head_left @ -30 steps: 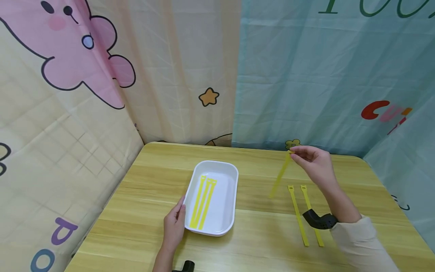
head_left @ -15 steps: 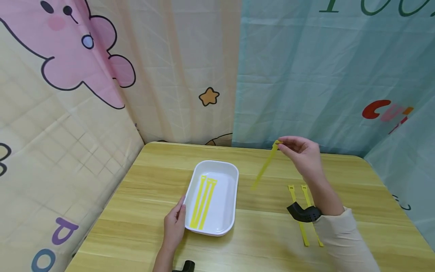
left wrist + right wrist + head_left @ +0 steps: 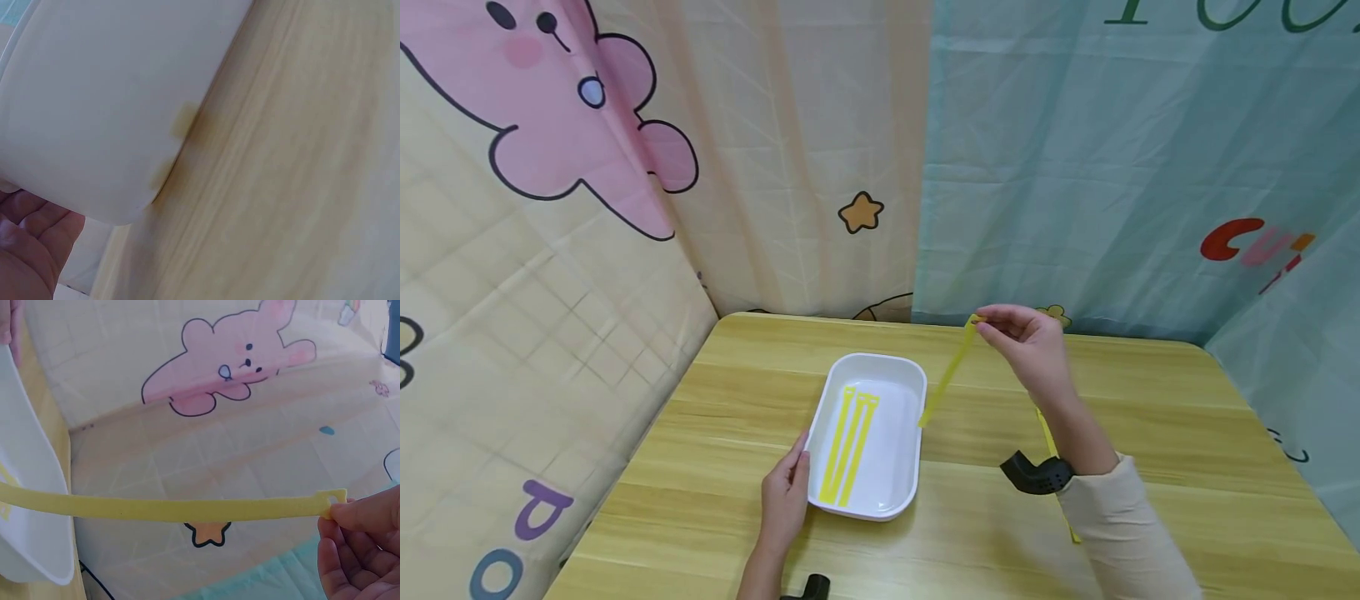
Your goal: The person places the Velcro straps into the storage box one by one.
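My right hand (image 3: pixel 1030 346) pinches the slotted head of a yellow hook-and-loop cable tie (image 3: pixel 947 373) between thumb and fingers. The tie hangs slanting down to the left, its tail overlapping the right rim of the white tray (image 3: pixel 887 454) in the head view. In the right wrist view the tie (image 3: pixel 187 509) stretches across from the fingertips to the tray (image 3: pixel 37 531). My left hand (image 3: pixel 785 500) grips the tray's left side at the rim. Three yellow ties (image 3: pixel 849 450) lie side by side inside, heads toward the back.
Another yellow tie (image 3: pixel 1046 432) lies on the wooden table (image 3: pixel 700 467) to the right, partly hidden by my right forearm. Black wrist mounts (image 3: pixel 1037 475) sit on both wrists. Printed curtains (image 3: pixel 790 167) hang behind and left of the table.
My right hand has moved left with the tie, from above the right part of the table to near the tray. Its forearm now covers one table tie. My left hand and the tray stay put.
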The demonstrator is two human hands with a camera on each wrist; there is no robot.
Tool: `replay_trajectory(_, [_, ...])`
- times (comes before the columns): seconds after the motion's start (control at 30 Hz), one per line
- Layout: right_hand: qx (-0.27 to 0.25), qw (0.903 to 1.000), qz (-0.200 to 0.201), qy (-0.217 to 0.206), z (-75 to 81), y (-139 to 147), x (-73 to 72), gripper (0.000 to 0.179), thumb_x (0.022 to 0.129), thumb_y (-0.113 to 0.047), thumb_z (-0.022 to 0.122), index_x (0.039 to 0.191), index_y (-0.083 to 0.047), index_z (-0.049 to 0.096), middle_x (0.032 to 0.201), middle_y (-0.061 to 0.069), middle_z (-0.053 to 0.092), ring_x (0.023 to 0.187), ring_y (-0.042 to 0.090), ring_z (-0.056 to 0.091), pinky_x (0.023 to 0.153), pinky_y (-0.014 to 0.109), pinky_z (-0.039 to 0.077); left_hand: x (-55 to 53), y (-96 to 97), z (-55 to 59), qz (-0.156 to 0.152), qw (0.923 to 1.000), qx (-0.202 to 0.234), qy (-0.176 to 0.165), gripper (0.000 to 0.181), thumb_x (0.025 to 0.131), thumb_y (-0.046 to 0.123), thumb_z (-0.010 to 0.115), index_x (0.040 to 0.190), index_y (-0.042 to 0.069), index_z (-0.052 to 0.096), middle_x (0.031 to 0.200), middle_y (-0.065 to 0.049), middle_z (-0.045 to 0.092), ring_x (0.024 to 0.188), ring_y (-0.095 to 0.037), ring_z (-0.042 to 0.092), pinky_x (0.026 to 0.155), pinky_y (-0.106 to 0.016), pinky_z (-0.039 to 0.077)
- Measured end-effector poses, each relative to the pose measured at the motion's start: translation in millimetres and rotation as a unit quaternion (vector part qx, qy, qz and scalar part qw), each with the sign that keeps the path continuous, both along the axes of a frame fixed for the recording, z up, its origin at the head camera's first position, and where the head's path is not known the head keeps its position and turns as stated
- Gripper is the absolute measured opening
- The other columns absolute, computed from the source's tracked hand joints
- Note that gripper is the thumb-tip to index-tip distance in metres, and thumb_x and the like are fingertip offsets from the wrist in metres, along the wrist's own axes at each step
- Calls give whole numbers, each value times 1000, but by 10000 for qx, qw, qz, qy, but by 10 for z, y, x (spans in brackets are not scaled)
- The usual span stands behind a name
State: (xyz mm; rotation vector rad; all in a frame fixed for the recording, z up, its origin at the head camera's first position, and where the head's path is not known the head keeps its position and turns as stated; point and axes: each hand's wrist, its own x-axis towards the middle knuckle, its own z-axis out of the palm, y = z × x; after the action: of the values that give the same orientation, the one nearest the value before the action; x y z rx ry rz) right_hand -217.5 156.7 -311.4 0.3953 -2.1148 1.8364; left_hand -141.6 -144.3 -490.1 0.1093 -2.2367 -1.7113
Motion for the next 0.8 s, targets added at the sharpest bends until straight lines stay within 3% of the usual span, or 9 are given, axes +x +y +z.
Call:
replay_trajectory(0.23, [29,9997,71,-218,-150,-151,-10,22,83,-2,66,101,11,64,95,17,65,81,16,62,72,22,51,-2,14,-3,-22,9999,-33,114,33,96,8,48,127,-1,53,127,-16,51,102,-25,56,72,-24,51])
replay_trajectory(0.47, [-94,9990,191,-402,-303,-284,-6,20,83,3,65,100,11,64,95,18,65,80,12,62,72,24,52,12,12,19,-49,9999,60,-83,33,96,9,47,128,1,52,130,-12,50,109,-21,52,76,-19,48])
replay_trajectory(0.6, [-196,9976,222,-624,-379,-365,2,19,83,4,65,101,11,64,96,20,64,81,14,62,72,24,52,13,1,21,-53,10000,59,-52,33,97,9,47,129,1,52,129,-15,50,102,-23,55,73,-22,50])
replay_trajectory(0.8, [-250,9950,295,-917,-489,-478,34,20,82,4,65,101,11,63,97,20,64,80,14,62,72,24,52,14,1,41,-79,9999,87,-123,33,97,9,46,129,1,51,131,-14,49,110,-22,51,79,-21,48])
